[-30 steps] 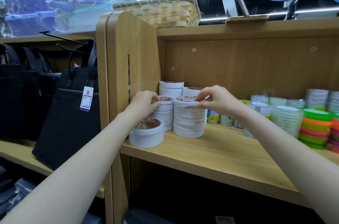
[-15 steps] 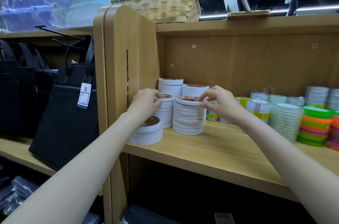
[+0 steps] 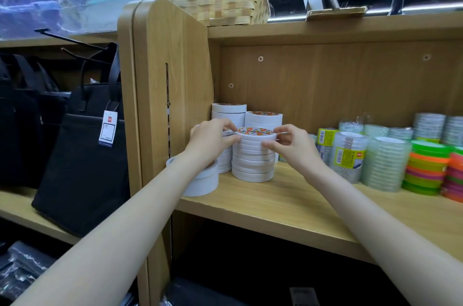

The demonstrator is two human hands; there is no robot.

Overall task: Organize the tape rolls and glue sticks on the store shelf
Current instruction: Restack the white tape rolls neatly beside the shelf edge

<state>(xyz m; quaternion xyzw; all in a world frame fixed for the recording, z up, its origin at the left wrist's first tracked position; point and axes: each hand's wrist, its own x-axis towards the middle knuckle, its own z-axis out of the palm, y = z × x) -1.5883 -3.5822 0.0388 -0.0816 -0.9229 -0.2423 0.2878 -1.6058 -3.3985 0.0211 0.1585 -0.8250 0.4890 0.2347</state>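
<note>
White tape stack (image 3: 253, 155) upright at shelf (image 3: 275, 205) left end, about 12 o'clock from both arms. Left hand (image 3: 213, 140) pinches it from 9 o'clock, right hand (image 3: 292, 144) from 3; equally near. Stack axis vertical.

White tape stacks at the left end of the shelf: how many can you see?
4: front stack between both hands, back-left stack in the corner, back-right stack, and one mostly hidden behind the left hand. More may be hidden.
</note>
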